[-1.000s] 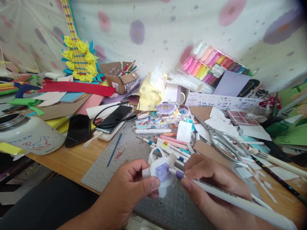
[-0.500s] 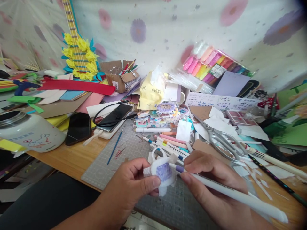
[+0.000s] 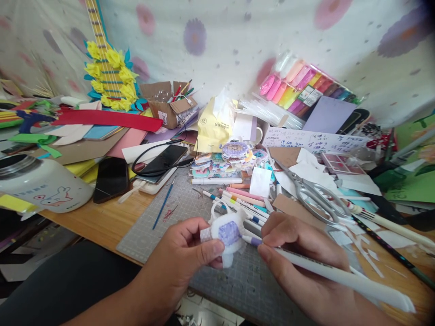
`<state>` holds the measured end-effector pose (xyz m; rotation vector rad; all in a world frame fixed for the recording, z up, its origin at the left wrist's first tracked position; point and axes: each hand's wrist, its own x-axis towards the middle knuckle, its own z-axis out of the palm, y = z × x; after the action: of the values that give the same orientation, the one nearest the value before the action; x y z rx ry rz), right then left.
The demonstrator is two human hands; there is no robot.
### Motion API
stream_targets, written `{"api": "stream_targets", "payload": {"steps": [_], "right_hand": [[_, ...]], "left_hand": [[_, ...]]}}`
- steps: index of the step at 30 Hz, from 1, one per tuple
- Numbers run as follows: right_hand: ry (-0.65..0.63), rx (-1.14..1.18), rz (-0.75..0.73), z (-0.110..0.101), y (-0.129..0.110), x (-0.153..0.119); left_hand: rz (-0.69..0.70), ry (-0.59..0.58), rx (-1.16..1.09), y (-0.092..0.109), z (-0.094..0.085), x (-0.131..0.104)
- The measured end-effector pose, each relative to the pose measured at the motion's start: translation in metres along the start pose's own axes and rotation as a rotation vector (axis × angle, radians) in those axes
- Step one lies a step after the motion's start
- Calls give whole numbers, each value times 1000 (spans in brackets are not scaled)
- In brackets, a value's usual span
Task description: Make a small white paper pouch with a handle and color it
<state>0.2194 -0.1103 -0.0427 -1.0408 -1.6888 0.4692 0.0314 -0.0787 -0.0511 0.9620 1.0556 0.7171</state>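
Between thumb and fingers, my left hand point(image 3: 192, 253) pinches a small white padded piece point(image 3: 228, 235) with a purple-coloured patch in its middle and a white loop at its top. What the piece is I cannot tell. My right hand point(image 3: 302, 253) grips a white marker pen point(image 3: 343, 277) with a purple collar. The pen's tip is at the right edge of the purple patch, touching or very close to it. Both hands are above a grey cutting mat point(image 3: 146, 231). Several more marker pens point(image 3: 243, 206) lie just behind the white piece.
Large scissors point(image 3: 312, 192) lie at the right among paper scraps. A stack of paper cut-outs point(image 3: 220, 165) stands behind the pens. Two phones point(image 3: 110, 180) and a white wide-mouthed bottle point(image 3: 47, 185) are at the left. A thin blue brush point(image 3: 164, 202) rests on the mat.
The white piece has shifted slightly up and left and turned a little in my left hand. The marker's tip has moved down a little along the patch's right edge.
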Motion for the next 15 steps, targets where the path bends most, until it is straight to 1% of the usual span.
{"api": "stream_targets", "payload": {"steps": [5, 10, 15], "right_hand": [[-1, 53, -36, 1, -3, 1], [14, 93, -4, 1, -1, -3], [6, 76, -66, 4, 0, -2]], "left_hand": [[12, -5, -15, -1, 0, 3], [17, -21, 5, 0, 2, 2], [0, -30, 14, 1, 3, 1]]}}
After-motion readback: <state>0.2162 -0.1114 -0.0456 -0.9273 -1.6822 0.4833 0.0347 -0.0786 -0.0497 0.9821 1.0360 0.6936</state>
